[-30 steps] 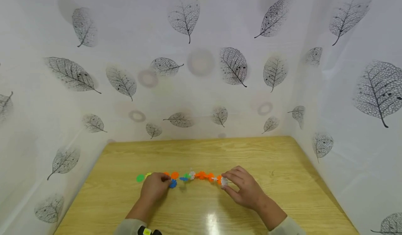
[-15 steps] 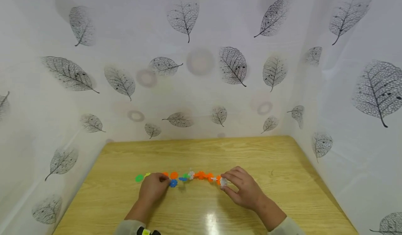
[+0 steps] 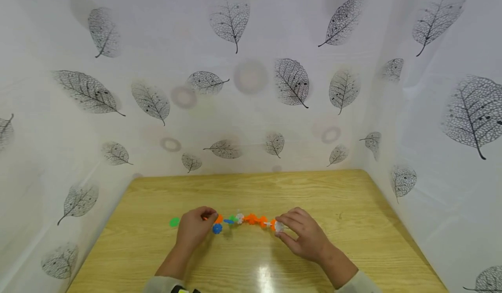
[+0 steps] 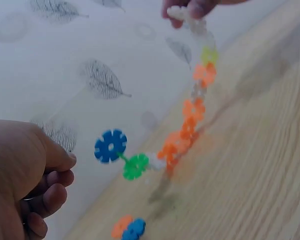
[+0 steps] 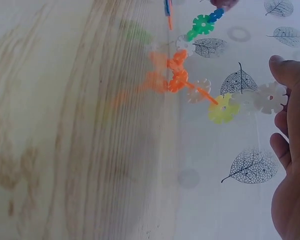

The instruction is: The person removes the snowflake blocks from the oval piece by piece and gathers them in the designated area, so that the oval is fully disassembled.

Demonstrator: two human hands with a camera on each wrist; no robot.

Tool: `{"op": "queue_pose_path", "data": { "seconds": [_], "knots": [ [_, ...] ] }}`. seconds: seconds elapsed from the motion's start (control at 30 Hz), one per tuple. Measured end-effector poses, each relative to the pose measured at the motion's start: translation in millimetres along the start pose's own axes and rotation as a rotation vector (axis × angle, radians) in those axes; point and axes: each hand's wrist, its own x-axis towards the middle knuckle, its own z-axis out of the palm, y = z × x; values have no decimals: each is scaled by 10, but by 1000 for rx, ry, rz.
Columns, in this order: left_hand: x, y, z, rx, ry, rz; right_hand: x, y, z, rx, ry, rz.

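A chain of slotted plastic snowflake discs stretches between my hands. My right hand [image 3: 306,236] pinches the white disc [image 3: 279,226] at its right end. From there the chain runs through a yellow disc [image 5: 223,109], several orange discs [image 3: 252,218] and a white disc [image 3: 239,218] to a green disc [image 4: 135,166] and a blue disc [image 4: 110,146]. My left hand [image 3: 195,228] is near that blue end, its fingers loosely curled; in the left wrist view a gap separates them from the blue disc. Nothing shows between its fingers.
A loose blue disc [image 3: 217,228] and an orange disc [image 3: 219,218] lie together on the wooden table [image 3: 243,262]. Further left lies a green disc [image 3: 174,222]. A white leaf-printed curtain [image 3: 251,110] encloses the table's back and sides.
My left hand has lifted slightly, away from beside the loose blue disc, and now covers the yellow disc at the left. My right hand keeps its grip on the chain, nearly still.
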Motion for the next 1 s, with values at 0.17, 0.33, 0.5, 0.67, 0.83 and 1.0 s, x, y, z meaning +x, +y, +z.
{"op": "queue_pose_path", "data": {
  "seconds": [0.17,0.33,0.5,0.67,0.83,1.0],
  "knots": [
    [-52,198,-24,-116,-2,25,3,-12,1,-14,6,-10],
    [-102,346,-17,-208,-31,61,16,-19,-1,-13,20,-23],
    [-131,450,52,-237,-42,109,36,-21,2,2,35,-49],
    [-139,504,154,-241,-76,164,50,-20,18,4,38,-68],
    [-160,547,250,-262,-110,229,54,-21,32,-4,37,-77],
    [-188,608,326,-266,-156,276,73,-27,36,-11,41,-83]
  ]
}}
